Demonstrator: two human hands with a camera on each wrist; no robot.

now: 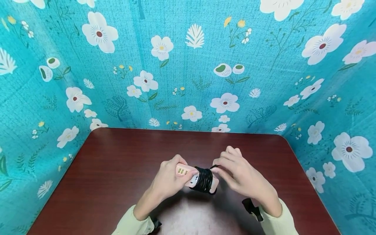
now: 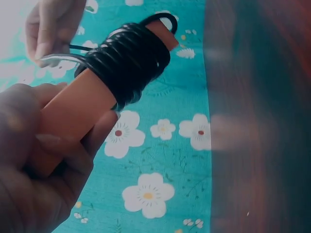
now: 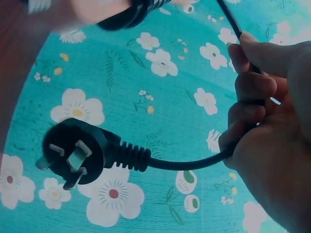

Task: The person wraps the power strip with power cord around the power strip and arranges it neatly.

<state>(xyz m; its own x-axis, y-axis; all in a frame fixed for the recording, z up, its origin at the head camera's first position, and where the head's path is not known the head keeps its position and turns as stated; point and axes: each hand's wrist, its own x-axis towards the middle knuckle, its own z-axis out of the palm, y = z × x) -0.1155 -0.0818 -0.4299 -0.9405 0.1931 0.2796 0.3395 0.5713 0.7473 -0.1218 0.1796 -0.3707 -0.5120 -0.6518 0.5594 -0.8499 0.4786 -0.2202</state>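
My left hand (image 1: 168, 178) grips one end of a pink power strip (image 1: 181, 170), thumb across its socket face. Several turns of black power cord (image 1: 204, 180) are wound round the strip's other half, and a loop of it shows past the far end in the left wrist view. To the right of the strip, my right hand (image 1: 241, 171) pinches the free length of cord with thumb and forefinger, the other fingers curled round it. From that hand's lower side hangs a black three-pin plug (image 3: 75, 153), seen in the right wrist view; the head view hides it.
Both hands are above a dark red-brown table (image 1: 123, 156) with rounded back corners. A turquoise flowered cloth (image 1: 176, 81) hangs behind it and along both sides. Dark wrist-worn pieces sit by each cuff, one below the right wrist (image 1: 252, 209).
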